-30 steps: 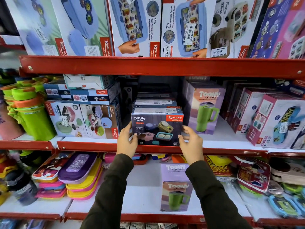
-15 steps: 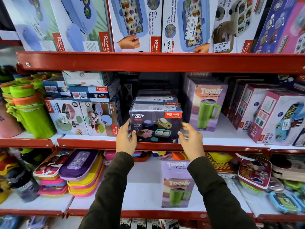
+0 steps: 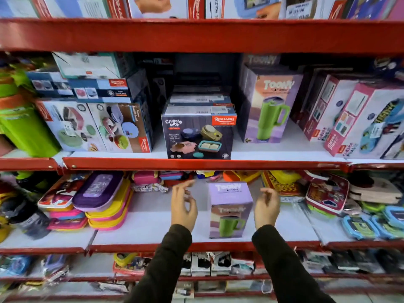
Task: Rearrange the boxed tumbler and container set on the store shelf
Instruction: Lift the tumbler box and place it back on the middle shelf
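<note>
A dark Crunchy Bite container set box (image 3: 197,136) stands at the front edge of the middle shelf (image 3: 196,164), with more of the same boxes behind it. A purple Toony tumbler box (image 3: 229,209) with a green mug picture stands alone on the lower shelf (image 3: 153,226). A taller Toony tumbler box (image 3: 267,106) stands on the middle shelf, right of the container set. My left hand (image 3: 183,206) hovers left of the lower tumbler box, fingers apart, holding nothing. To the box's right, my right hand (image 3: 266,207) also hangs open, not touching it.
Lunch-set boxes (image 3: 94,125) fill the middle shelf's left; pink kids' lunch boxes (image 3: 358,119) fill its right. Green jugs (image 3: 24,127) stand at far left. Stacked flat lunch boxes (image 3: 102,202) lie on the lower shelf's left, pouches and blue containers (image 3: 358,224) on its right.
Both hands have let go of the Crunchy Bite box and dropped from the middle shelf to the lower one, either side of the small tumbler box. The camera has tilted down.
</note>
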A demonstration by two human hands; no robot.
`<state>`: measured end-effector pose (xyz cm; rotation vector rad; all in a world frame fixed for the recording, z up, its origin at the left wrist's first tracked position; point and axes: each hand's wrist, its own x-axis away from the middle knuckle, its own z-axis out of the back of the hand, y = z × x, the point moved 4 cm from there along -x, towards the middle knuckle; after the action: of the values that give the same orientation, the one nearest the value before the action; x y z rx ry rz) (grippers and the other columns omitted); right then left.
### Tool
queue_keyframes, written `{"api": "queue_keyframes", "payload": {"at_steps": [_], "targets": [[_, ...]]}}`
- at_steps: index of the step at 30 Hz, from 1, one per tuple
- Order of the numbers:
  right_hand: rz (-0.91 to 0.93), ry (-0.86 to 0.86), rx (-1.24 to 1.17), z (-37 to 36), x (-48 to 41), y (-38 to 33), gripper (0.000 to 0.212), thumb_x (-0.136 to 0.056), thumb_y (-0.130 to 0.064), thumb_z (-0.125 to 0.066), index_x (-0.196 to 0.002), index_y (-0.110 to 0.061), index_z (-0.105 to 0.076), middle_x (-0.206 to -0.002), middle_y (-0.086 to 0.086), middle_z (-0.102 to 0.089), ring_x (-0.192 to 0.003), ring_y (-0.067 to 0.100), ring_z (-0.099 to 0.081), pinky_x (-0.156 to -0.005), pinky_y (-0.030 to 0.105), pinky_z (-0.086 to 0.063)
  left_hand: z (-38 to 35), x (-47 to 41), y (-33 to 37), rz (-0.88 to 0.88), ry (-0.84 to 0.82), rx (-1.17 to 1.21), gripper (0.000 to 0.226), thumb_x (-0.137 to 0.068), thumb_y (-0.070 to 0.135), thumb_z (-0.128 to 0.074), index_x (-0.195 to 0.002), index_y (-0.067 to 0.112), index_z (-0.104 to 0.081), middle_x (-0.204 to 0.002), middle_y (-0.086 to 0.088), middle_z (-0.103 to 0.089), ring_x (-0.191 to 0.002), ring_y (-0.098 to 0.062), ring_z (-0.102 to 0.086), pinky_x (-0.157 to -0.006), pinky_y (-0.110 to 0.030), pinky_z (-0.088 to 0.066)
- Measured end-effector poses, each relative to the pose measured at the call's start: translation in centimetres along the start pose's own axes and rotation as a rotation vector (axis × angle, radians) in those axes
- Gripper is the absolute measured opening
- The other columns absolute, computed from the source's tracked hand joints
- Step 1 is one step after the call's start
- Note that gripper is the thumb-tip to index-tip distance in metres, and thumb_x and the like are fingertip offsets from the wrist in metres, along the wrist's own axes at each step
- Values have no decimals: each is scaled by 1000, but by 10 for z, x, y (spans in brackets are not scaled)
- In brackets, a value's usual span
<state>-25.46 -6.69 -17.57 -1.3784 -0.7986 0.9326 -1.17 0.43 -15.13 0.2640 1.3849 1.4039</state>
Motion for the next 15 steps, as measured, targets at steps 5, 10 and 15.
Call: {"api": "queue_keyframes", "payload": {"at_steps": [5, 10, 15], "targets": [[-237, -422, 292, 5, 17, 63, 51, -91, 17, -42, -135, -4, -54, -136, 17, -61, -117, 29, -58, -98, 31, -44, -57, 50, -36, 383, -569, -91, 77, -90, -8, -49, -157, 11, -16, -162, -14, -28, -146, -32, -37, -121, -39, -31], [-237, -621, 291, 3, 25, 72, 57, -92, 8, -60, -144, -9, -45, -138, 11, -59, -108, 30, -65, -88, 29, -49, -76, 60, -40, 502, -601, -81, 88, -91, -4, -53, -159, 21, -2, -147, -12, -53, -127, -32, -59, -107, -36, -46], [-145, -505, 280, 26, 17, 64, 48, -89, 4, -67, -129, -18, -56, -130, 9, -65, -101, 32, -68, -81, 25, -52, -78, 62, -35, 503, -535, -43, 80, -93, -4, -52, -157, 30, -16, -129, -8, -59, -107, -23, -65, -91, -27, -54]]}}
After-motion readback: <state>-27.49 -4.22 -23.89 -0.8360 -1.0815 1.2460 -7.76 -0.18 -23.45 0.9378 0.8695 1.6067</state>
